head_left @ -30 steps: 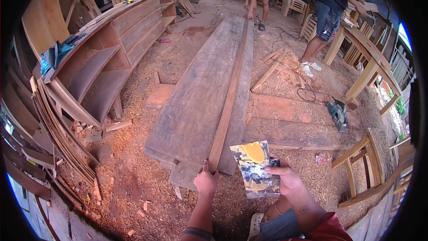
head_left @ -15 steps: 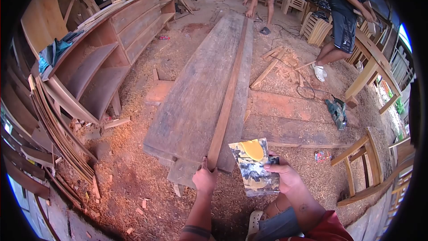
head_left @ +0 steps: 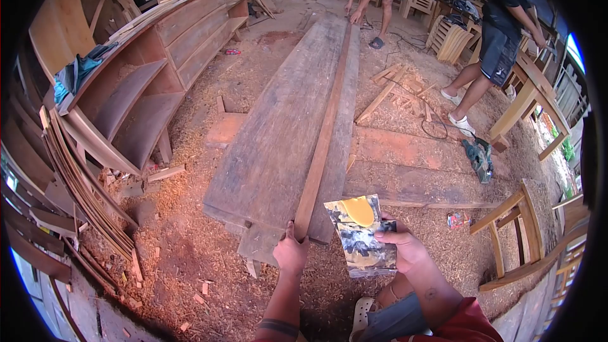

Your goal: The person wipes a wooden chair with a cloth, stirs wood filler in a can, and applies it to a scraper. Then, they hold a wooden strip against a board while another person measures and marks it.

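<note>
My left hand point(head_left: 291, 250) is closed around the near end of a long narrow wooden strip point(head_left: 324, 133). The strip lies lengthwise along a wide, dark wooden plank point(head_left: 266, 139). In my right hand point(head_left: 405, 247) is a flat rectangular palette point(head_left: 367, 244), smeared black, white and tan. A blob of yellow paste point(head_left: 361, 211) sits near its top edge, and my thumb presses on its face. At the plank's far end, another person's hands point(head_left: 356, 16) are at the strip's other end.
Open wooden shelving point(head_left: 164, 57) stands left, beside bent wood strips point(head_left: 88, 183). A green power tool point(head_left: 478, 159) and a wooden chair frame point(head_left: 522, 234) are at right. Another person point(head_left: 500, 31) stands at back right near a wooden table point(head_left: 529, 88). Shavings cover the floor.
The person at back right has stepped nearer and to the right, with both shoes now showing. The person at the far end has shifted slightly. My hands stay nearly still.
</note>
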The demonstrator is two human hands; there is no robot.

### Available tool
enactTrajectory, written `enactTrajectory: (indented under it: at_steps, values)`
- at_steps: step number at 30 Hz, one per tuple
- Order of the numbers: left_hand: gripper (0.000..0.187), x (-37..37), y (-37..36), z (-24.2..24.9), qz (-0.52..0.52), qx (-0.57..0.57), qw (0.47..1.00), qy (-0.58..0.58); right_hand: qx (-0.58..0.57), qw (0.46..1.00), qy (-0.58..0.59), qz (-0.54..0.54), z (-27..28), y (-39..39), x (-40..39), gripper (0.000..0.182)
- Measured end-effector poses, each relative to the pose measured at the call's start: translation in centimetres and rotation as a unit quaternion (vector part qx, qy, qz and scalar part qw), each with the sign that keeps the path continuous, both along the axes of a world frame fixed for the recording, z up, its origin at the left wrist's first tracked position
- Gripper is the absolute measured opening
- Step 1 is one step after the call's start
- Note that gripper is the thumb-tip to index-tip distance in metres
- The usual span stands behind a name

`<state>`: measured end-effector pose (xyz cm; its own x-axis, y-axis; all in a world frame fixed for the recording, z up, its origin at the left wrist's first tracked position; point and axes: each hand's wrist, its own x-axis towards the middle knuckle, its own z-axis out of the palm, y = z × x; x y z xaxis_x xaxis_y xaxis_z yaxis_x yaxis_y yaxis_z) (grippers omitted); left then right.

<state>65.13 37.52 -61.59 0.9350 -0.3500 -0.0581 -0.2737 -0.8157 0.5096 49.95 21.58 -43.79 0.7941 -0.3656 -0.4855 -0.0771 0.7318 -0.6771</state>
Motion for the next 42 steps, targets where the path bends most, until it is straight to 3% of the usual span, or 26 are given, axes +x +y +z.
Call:
enactTrajectory:
  at_steps: [18,21,24,30,35,42]
  values:
    - [0.062,0.0,-0.1,0.2,-0.001,-0.005,1.0,0.0,0.002,1.0,0.016,-0.018,0.7,0.3,0.1,0.067]
    - [0.061,0.0,-0.1,0.1,-0.004,-0.007,1.0,-0.012,-0.005,1.0,-0.027,0.011,-0.2,-0.1,0.2,0.065]
    - [0.062,-0.1,-0.2,0.2,-0.008,0.007,1.0,0.017,0.004,1.0,0.019,-0.019,0.3,0.2,0.0,0.063]
    - [0.067,-0.1,0.0,-0.5,-0.012,-0.009,1.0,-0.009,-0.034,0.999,0.001,-0.024,-0.2,0.2,0.0,0.062]
    - [0.067,0.2,0.0,-0.2,-0.009,0.005,0.999,0.034,-0.066,0.997,0.027,-0.039,-0.8,-0.2,-0.4,0.062]
    - [0.067,0.3,0.2,-0.7,-0.004,-0.007,1.0,0.018,-0.049,0.998,0.022,-0.027,-0.2,0.0,0.1,0.063]
